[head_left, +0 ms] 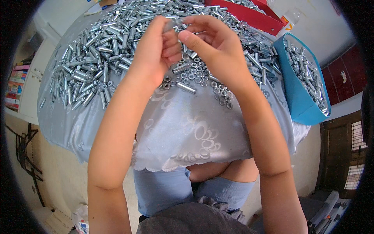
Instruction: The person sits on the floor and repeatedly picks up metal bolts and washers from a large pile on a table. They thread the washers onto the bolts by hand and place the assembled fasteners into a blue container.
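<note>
Over the pile my left hand [159, 48] is closed, its fingers curled around a small silvery metal part [170, 25] that is blurred and mostly hidden. My right hand [220, 48] meets it from the right, thumb and fingers bent toward the same part. What lies between the right fingertips is too blurred to name. Below the hands, silvery hex nuts [194, 72] lie loosely grouped on the cloth, with more nuts [223, 95] to the right. One metal sleeve [186, 87] lies alone just in front of them.
A large heap of metal sleeve anchors [105, 50] spreads over the cloth-covered table [175, 128]. At right stands a blue fabric bin [300, 101] filled with similar parts. A red box [249, 17] and a plastic bottle [290, 19] are at the back right.
</note>
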